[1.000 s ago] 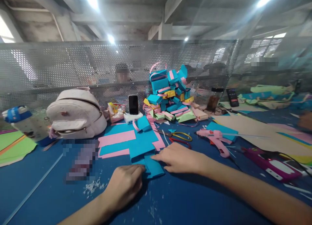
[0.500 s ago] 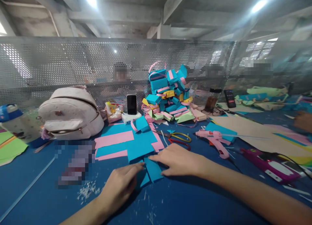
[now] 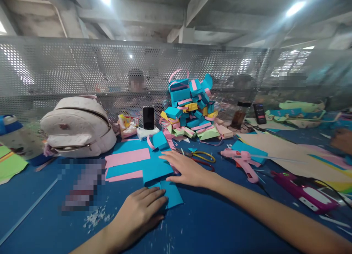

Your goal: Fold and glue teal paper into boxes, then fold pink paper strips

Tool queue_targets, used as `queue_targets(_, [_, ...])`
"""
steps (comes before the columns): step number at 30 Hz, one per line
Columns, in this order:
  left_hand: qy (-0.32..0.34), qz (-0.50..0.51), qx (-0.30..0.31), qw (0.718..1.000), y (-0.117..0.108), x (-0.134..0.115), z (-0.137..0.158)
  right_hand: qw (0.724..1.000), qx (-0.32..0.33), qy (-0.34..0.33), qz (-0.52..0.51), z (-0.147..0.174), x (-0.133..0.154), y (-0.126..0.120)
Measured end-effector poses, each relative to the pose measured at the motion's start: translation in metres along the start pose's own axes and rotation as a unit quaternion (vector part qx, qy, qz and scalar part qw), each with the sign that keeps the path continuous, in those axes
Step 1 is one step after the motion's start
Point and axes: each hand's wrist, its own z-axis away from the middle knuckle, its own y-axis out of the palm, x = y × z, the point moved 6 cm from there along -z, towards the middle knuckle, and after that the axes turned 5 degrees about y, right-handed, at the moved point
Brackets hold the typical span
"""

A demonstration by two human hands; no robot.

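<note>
So, how far along does this look?

Judging by the pile [image 3: 180,95] of folded paper just above mid-frame, plenty's done. The flat blue paper [image 3: 175,197] at lower centre still needs shaping, I'd guess.

And the grip?

Left hand [image 3: 143,209] lies palm-down, fingers loose over that paper's left side, not pinching anything. Right hand [image 3: 191,170] is spread farther up, by the blue sheets [image 3: 157,169]; can't tell if it's touching.

Any glue on it?

None visible. The glue gun [image 3: 244,158] just sits right of centre, unheld.
</note>
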Motion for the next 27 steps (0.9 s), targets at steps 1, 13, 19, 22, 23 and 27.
queue_targets(1, [0.001, 0.0, -0.004, 1.0, 0.0, 0.0, 0.0, 0.999, 0.017, 0.013, -0.033, 0.0, -0.008, 0.007])
queue_targets(13, [-0.007, 0.008, -0.032, 0.999, 0.001, 0.002, 0.001, 0.993, 0.032, 0.074, -0.082, 0.0, -0.024, 0.015])
queue_targets(19, [-0.006, 0.025, -0.036, 0.999, -0.004, 0.002, -0.001, 0.992, 0.014, 0.093, -0.081, 0.0, -0.023, 0.01])
queue_targets(22, [-0.014, 0.025, -0.047, 0.998, -0.006, 0.004, 0.0, 0.991, -0.006, 0.102, -0.081, 0.0, -0.024, 0.007])
queue_targets(23, [-0.02, 0.022, -0.055, 0.998, -0.007, 0.006, 0.0, 0.991, -0.014, 0.105, -0.081, 0.0, -0.025, 0.006])
queue_targets(27, [-0.058, 0.028, -0.096, 0.993, -0.013, 0.013, 0.004, 0.988, -0.038, 0.121, -0.083, -0.001, -0.032, 0.002])
